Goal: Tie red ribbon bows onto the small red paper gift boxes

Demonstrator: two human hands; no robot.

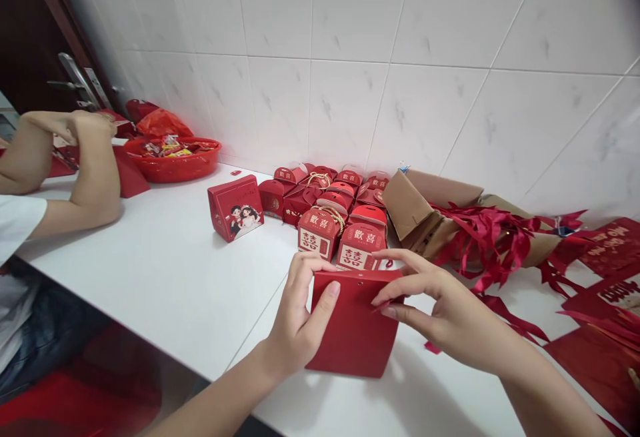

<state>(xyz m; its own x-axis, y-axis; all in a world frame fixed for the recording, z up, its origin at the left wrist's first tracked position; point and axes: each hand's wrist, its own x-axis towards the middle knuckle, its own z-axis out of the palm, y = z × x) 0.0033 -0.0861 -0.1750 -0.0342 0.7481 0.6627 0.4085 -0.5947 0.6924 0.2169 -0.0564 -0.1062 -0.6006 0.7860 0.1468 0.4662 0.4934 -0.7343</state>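
Sweets (pixel 176 146) fill the red bowl (pixel 173 171); ribbons (pixel 493 237) spill from the carton (pixel 406 205). Near the table's (pixel 195 284) front edge, the left grip (pixel 300 320) holds a red box (pixel 350 344), the right grip (pixel 435 300) pinches ribbon (pixel 381 306); room lies leftward.

A: Legible lettering?
B: Near-left gift box (pixel 319 232) and near-right gift box (pixel 362 242): 歡喜 on each rounded flap, 囍 on each pale front panel. Far gift boxes (pixel 349 177): 歡喜 again on several flaps.
A: Couple-print box (pixel 235 209), left?
B: Script along top, too small. Red sheet (pixel 614 248), right: lettering unclear.
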